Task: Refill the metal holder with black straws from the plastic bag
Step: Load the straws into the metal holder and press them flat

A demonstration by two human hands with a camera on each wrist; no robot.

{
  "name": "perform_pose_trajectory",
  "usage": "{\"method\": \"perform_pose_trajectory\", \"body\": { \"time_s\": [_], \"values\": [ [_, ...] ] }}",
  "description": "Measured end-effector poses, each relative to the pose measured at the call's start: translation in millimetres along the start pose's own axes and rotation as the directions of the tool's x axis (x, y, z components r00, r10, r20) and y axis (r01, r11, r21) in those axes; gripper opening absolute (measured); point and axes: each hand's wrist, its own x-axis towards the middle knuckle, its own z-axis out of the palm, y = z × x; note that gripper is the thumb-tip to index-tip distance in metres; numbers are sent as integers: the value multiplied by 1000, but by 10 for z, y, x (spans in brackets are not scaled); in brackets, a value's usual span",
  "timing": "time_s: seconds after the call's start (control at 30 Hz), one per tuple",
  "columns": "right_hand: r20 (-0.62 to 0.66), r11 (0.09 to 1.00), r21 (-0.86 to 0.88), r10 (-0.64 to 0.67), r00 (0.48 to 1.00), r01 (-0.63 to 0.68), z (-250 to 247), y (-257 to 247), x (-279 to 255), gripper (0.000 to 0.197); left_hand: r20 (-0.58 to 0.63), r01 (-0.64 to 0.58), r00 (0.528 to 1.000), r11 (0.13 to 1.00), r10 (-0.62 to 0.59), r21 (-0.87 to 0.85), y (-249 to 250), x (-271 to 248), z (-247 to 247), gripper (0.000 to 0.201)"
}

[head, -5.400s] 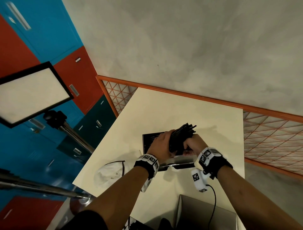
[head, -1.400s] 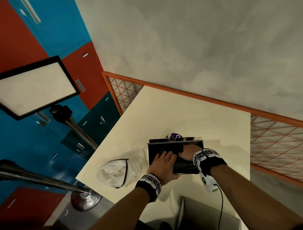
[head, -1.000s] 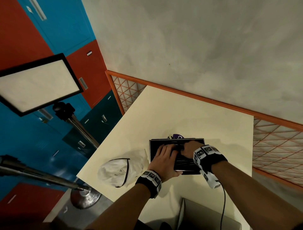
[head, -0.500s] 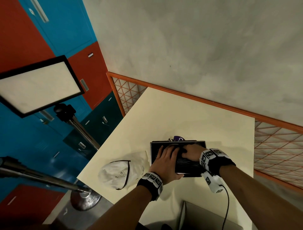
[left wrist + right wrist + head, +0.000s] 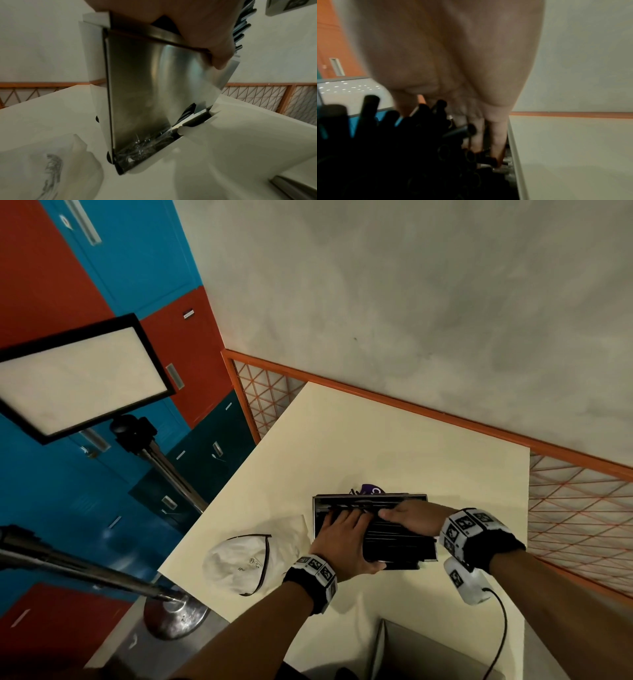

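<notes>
The metal holder (image 5: 370,497) stands on the cream table (image 5: 394,446), filled with black straws (image 5: 399,544) lying side by side. My left hand (image 5: 342,537) lies flat on the straws' left half with its fingers straight. Its thumb (image 5: 219,51) sits over the holder's near wall (image 5: 145,88). From the right, my right hand (image 5: 407,517) reaches over the straws. Its fingers (image 5: 496,135) go straight down between the straws (image 5: 402,148) and the holder's wall (image 5: 516,155). The crumpled white plastic bag (image 5: 246,556) lies left of the holder.
A purple item (image 5: 371,489) pokes out behind the holder. A grey box-like object (image 5: 428,652) stands at the table's near edge. A light panel (image 5: 78,378) on a metal stand is off the table to the left. An orange mesh rail (image 5: 582,508) borders the far and right sides.
Five seconds ago both hands held a straw bundle above the holder. Those straws now lie in it with both hands on top. Over the last second the hands barely shifted.
</notes>
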Motion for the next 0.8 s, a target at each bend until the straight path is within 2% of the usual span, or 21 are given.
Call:
{"method": "perform_pose_trajectory", "body": {
  "time_s": [0.07,0.27,0.47,0.57,0.63,0.67,0.73,0.77,0.8],
  "values": [
    [-87,999,-41,14,996,-18,12,23,33,51,1,-8,1000,1000,8,9,10,-12,7,92],
    [-105,987,-127,81,991,-95,251,27,331,40,-31,-34,999,999,35,34,53,-125,97,84],
    [-201,984,-179,-34,979,-3,367,-116,395,36,-13,-39,999,998,40,41,73,-176,128,83],
    [-184,976,-212,9,983,-49,410,-71,450,40,-10,-38,999,999,38,6,74,-180,145,83],
    [-182,977,-198,41,982,-78,485,-37,521,49,-26,-50,998,999,51,1,83,-215,181,83],
    [-177,979,-181,62,982,-95,531,-17,573,63,-31,-55,998,998,56,4,83,-234,199,83],
    [-153,985,-136,81,985,-102,586,-4,637,103,-29,-55,998,998,55,4,82,-242,209,82],
    [-149,987,-120,87,985,-105,584,-15,637,101,-26,-53,998,999,53,-1,79,-234,204,82],
    [-147,984,-135,96,984,-116,558,-33,626,80,-23,-52,998,999,52,-10,77,-227,202,81]
  ]
}}
